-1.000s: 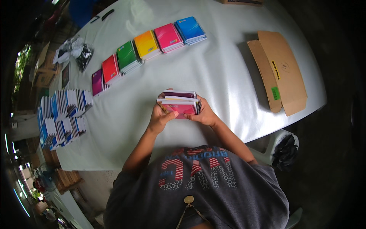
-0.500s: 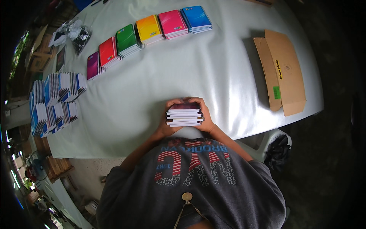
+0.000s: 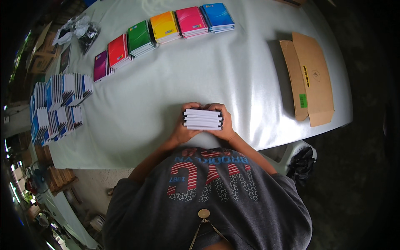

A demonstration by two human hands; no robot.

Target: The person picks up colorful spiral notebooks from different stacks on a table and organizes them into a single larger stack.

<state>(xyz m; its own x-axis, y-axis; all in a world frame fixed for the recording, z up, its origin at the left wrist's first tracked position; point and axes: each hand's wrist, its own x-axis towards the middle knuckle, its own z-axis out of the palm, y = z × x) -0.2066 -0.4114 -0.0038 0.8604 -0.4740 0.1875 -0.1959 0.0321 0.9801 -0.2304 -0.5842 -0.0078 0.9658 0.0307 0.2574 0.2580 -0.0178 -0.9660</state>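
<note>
The person's left hand (image 3: 182,126) and right hand (image 3: 226,125) are clasping a compact stack of notebooks (image 3: 203,120) between them, one pressing against each side, the fingers curling over the far edge. The stack is sitting in front of the chest, over the near part of the pale worktop (image 3: 158,83); whether it is touching the surface cannot be told. Its white page edges are facing the body, while the fingers are hiding most of the top cover. Beyond the hands, spiral notebooks are forming a slanting row, close together from left to right: a purple pile (image 3: 101,66), a red pile (image 3: 118,50), a green pile (image 3: 140,36), a yellow pile (image 3: 164,26), a pink pile (image 3: 191,21) and a blue pile (image 3: 218,16). At the left, blue-covered spiral notebooks (image 3: 54,93) are crowding together in tight stacks. Past these, crumpled plastic wrapping (image 3: 83,27) is lying near the worktop's edge. Well apart on the right, a brown cardboard box (image 3: 314,79) bearing a green label (image 3: 303,100) is resting flat. Beside the worktop, a black plastic bag (image 3: 303,164) is lying against a white plastic seat (image 3: 293,151).
</note>
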